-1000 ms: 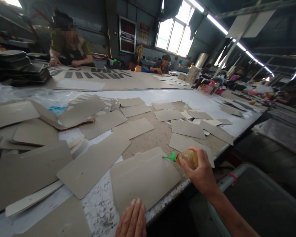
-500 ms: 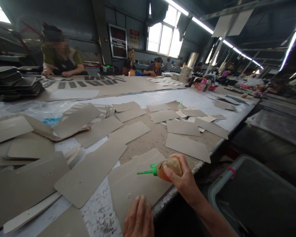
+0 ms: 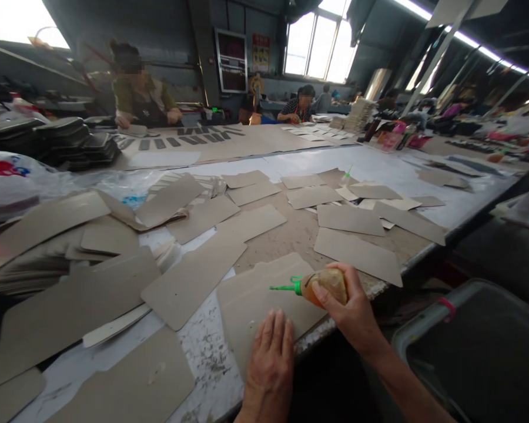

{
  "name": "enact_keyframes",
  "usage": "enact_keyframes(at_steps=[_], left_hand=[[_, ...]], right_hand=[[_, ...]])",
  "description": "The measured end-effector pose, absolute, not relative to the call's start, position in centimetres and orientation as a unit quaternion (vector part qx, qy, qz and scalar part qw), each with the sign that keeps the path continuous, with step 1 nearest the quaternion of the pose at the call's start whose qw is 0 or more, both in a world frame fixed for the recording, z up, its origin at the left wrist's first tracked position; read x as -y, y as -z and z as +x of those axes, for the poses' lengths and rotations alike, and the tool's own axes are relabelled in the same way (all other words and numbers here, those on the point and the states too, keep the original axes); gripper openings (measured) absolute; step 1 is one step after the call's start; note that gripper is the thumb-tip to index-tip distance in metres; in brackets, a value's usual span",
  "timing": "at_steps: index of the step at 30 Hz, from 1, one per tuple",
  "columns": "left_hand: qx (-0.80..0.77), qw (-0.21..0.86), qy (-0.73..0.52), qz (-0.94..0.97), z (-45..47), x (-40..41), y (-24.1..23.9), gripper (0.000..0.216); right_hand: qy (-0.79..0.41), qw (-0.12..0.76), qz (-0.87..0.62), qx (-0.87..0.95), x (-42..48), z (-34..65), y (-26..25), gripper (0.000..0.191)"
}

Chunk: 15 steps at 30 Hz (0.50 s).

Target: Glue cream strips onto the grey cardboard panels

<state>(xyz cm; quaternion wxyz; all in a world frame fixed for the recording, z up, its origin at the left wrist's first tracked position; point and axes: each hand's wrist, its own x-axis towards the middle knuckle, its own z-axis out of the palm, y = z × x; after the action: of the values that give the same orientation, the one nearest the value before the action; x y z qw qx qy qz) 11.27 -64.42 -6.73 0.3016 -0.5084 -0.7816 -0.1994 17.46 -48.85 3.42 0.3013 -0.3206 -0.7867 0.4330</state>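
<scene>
My right hand [image 3: 350, 314] grips a small glue bottle [image 3: 324, 284] of amber liquid with a green nozzle, held sideways with the tip pointing left over a grey cardboard piece [image 3: 258, 294]. That piece lies at the near edge of the table [image 3: 211, 358]. My left hand [image 3: 270, 361] lies flat on the piece's near edge with fingers stretched out and together. Several more grey cardboard pieces are scattered all over the table.
A dark plastic bin [image 3: 476, 346] stands below the table edge at the right. Stacks of dark trays [image 3: 70, 144] sit at the far left. One person [image 3: 141, 97] sits at the far side; another person [image 3: 302, 108] works further back. A plastic bag [image 3: 13, 179] lies at the left.
My left hand has slid further onto the cardboard piece. The bottle in my right hand shifted left, then a little back right above the piece. The camera tilted and panned.
</scene>
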Motion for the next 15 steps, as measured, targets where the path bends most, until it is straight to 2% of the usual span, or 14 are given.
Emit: enact_keyframes(at_steps=[9,15], left_hand=[[0.791,0.305,0.231,-0.478,11.7,64.0,6.8,0.029],[0.783,0.288,0.205,-0.512,11.2,64.6,6.1,0.029]], right_hand=[[-0.346,0.302,-0.278,0.844,50.2,15.7,-2.9,0.036],[-0.447,0.249,-0.263,0.818,53.2,14.6,-3.1,0.036]])
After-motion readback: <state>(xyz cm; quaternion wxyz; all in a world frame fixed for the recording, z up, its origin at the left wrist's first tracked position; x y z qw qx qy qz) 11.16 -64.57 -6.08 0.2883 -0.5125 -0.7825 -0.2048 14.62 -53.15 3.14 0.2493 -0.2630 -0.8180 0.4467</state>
